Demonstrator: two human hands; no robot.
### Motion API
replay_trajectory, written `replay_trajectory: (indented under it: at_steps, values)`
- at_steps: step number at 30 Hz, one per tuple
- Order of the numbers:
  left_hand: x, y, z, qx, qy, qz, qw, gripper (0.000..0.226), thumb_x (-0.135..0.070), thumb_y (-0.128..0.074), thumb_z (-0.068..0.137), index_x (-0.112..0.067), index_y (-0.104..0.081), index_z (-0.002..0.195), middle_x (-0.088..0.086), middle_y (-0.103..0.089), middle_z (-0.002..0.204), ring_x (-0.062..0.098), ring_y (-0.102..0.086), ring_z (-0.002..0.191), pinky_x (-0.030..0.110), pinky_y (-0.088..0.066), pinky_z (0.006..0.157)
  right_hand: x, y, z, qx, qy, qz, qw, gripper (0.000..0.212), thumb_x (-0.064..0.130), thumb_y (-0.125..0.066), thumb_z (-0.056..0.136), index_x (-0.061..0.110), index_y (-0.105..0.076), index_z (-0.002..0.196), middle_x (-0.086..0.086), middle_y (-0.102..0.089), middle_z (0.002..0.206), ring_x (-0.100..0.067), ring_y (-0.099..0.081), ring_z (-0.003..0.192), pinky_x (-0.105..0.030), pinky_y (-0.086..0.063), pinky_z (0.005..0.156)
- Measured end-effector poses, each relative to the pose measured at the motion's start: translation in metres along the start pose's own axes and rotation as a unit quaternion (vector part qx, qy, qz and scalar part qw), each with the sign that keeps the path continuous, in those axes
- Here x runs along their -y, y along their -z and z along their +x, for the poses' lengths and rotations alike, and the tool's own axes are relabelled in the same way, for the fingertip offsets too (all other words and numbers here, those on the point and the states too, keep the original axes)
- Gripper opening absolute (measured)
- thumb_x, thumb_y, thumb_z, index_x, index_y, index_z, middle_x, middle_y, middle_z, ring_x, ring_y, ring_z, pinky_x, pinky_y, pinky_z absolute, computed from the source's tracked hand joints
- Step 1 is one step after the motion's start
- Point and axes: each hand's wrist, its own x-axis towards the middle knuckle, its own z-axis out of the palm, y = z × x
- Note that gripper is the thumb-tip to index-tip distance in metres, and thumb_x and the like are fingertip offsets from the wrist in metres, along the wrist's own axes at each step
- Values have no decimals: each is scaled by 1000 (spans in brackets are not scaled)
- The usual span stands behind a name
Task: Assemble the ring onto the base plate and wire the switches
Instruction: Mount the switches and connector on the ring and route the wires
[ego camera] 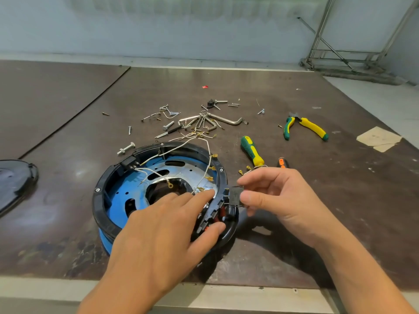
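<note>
ring [106, 175]: black plastic, seated on blue base plate [118, 200], bench centre-left; looks stiff and light, steady it by the rim.
left hand [158, 234]: fingers spread, nearly straight, pressing the ring's right side; grips nothing.
wires [204, 168]: white, floppy; take by the brass terminals.
switch [235, 196]: small, black, at the ring's right edge; probably slippery, hold the body sides.
right hand [278, 200]: thumb and forefinger pinch the switch.

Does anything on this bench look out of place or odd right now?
Yes. Screws and bolts lie scattered behind the black ring; white wires trail over it, brass terminals unconnected. The right hand pinches a switch outside its rim.
</note>
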Motion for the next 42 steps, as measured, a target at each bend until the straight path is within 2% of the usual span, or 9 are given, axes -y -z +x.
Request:
replay_trajectory:
  at_steps: [7, 12, 19, 24, 26, 32, 36, 39, 42]
  values:
    - [-1, 2, 0, 7, 14, 14, 1000, 58, -71, -30, 87, -42, -54, 131, -22, -59, 81, 2, -55, 73, 20, -38, 45, -3, -4, -1, 23, -85, 51, 995, 25, 5, -75, 79, -3, -72, 102, -25, -72, 86, -29, -69, 70, -30, -60, 61]
    - [-1, 2, 0, 6, 13, 6, 1000, 62, -73, -25, 87, -45, -50, 135, -22, -60, 86, 1, -56, 78, 18, -35, 48, 2, -1, -3, 27, -26, -44, 998, 12, 3, -77, 80, 7, -75, 91, -13, -75, 82, -25, -71, 69, -30, -60, 64]
    - [0, 1, 2, 1, 8, 0, 1000, 58, -72, -30, 87, -42, -55, 130, -24, -61, 83, 0, -56, 74, 17, -40, 44, 0, -6, -2, -27, 61, -116, 991, 15, -6, -79, 79, 4, -72, 87, -14, -71, 81, -22, -69, 72, -24, -56, 68]
    - [1, -2, 1, -12, -9, 9, 1000, 54, -69, -37, 86, -39, -62, 123, -25, -57, 76, -2, -54, 67, 12, -28, 41, -2, -12, -2, -19, 64, -176, 982, 14, 5, -80, 80, 11, -74, 92, -7, -73, 86, -25, -73, 79, -40, -61, 74]
    - [1, -2, 2, -12, -15, 6, 1000, 54, -69, -37, 87, -39, -62, 124, -25, -57, 76, -1, -54, 67, 13, -31, 40, -3, -14, -2, -20, 70, -186, 980, 15, 8, -81, 79, 13, -74, 92, -5, -74, 87, -23, -73, 79, -40, -61, 74]
    - [-1, 0, 3, 16, -24, -7, 1000, 59, -67, -31, 88, -39, -51, 136, -24, -61, 85, -2, -57, 74, 18, -46, 43, -4, -14, -2, -21, 81, -197, 977, 17, 16, -82, 77, 17, -77, 93, 1, -73, 89, -19, -72, 86, -37, -60, 77]
    - [0, 0, 4, 29, -32, -8, 999, 63, -69, -21, 88, -45, -39, 144, -24, -57, 88, -1, -52, 78, 16, -43, 48, -8, -20, 0, -43, 92, -203, 974, 18, 15, -84, 75, 19, -74, 90, 3, -73, 86, -19, -72, 83, -37, -61, 75]
    - [-2, 2, 3, 43, -29, -8, 999, 63, -68, -21, 89, -44, -42, 143, -23, -56, 84, -1, -51, 74, 13, -36, 47, -10, -26, 0, -62, 92, -203, 973, 24, 17, -86, 72, 22, -71, 90, 6, -71, 86, -18, -71, 81, -37, -60, 73]
    - [-1, 0, 2, 31, -37, -40, 998, 71, -72, -7, 85, -48, -22, 150, -24, -54, 95, 0, -50, 83, 13, -37, 52, -5, -19, 2, -17, 62, -167, 984, 25, 5, -82, 76, 19, -72, 94, 1, -74, 90, -19, -73, 84, -33, -61, 78]
